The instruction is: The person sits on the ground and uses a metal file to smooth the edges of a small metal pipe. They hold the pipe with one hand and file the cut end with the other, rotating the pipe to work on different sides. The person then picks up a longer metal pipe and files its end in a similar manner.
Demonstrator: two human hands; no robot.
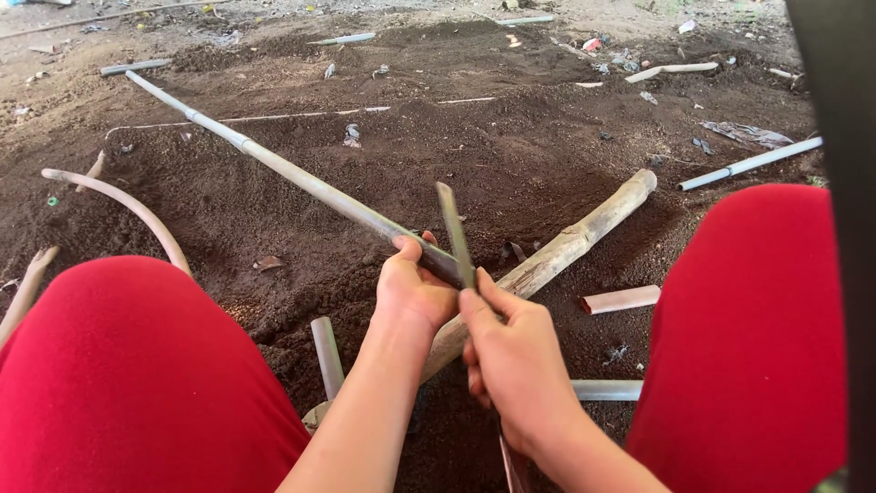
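My left hand [412, 290] grips the near end of a long thin grey-green cane [274, 167] that runs away to the upper left across dark soil. My right hand [513, 361] holds a narrow flat blade [453, 233], its thumb pressed along the base, the blade standing up against the cane's end just right of my left hand. Under both hands a thick pale log [575, 242] lies slanting toward the upper right. My knees in red cloth [128, 383] frame the view on both sides.
Short cut cane pieces lie near my hands: one [326, 356] below left, one [620, 298] to the right, one [607, 390] lower right. A curved pale stick [128, 208] lies left. More canes [748, 164] and litter are scattered on the far soil.
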